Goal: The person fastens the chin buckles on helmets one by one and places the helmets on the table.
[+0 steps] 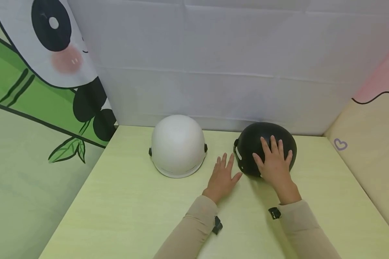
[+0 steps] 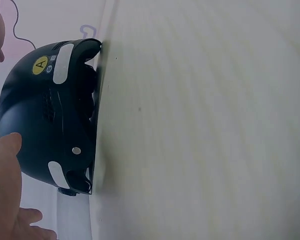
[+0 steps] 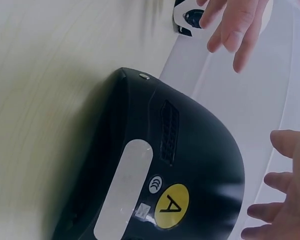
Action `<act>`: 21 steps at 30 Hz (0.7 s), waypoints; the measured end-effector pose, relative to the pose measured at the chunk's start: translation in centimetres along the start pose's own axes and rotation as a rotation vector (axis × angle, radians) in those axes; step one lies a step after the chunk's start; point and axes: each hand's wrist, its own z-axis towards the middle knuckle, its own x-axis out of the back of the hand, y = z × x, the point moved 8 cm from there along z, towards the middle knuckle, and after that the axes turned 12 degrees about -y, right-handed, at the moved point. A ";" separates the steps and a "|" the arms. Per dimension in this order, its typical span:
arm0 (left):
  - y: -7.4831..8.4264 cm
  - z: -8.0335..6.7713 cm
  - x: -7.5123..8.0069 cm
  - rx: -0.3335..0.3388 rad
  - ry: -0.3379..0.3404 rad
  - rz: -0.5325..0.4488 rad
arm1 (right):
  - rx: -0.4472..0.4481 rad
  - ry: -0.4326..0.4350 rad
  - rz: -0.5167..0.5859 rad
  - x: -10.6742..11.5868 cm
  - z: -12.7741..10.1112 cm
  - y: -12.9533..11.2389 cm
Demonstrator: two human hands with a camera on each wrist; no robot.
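Observation:
A black helmet [image 1: 251, 138] stands dome-up on the pale table [image 1: 142, 216], at the back right. My right hand [image 1: 275, 169] is over its near side with fingers spread; in the right wrist view this hand [image 3: 292, 195] is beside the dome, contact unclear. Left of the black helmet, my left hand [image 1: 221, 180] hovers with straight fingers, thumb towards the shell. Both white patches and a round yellow sticker [image 2: 40, 65] marked A show on the black shell in the left wrist view. A white helmet [image 1: 177, 145] sits farther left, touched by neither hand.
A white cloth wall [image 1: 214, 97] rises behind both helmets. Printed panels flank the table: a green cartoon one [image 1: 26, 82] at left, a beige and pink one [image 1: 369, 144] at right. Dark wrist cameras [image 1: 274, 213] are strapped at the sleeves.

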 end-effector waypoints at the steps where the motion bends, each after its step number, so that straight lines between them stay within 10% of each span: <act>1: 0.1 0.0 -0.1 -0.004 -0.003 -0.007 | -0.001 0.000 0.000 0.0 0.1 0.1; 21: 0.6 1.7 -1.6 -0.044 -0.034 -0.266 | -0.006 0.028 0.011 0.1 1.2 2.0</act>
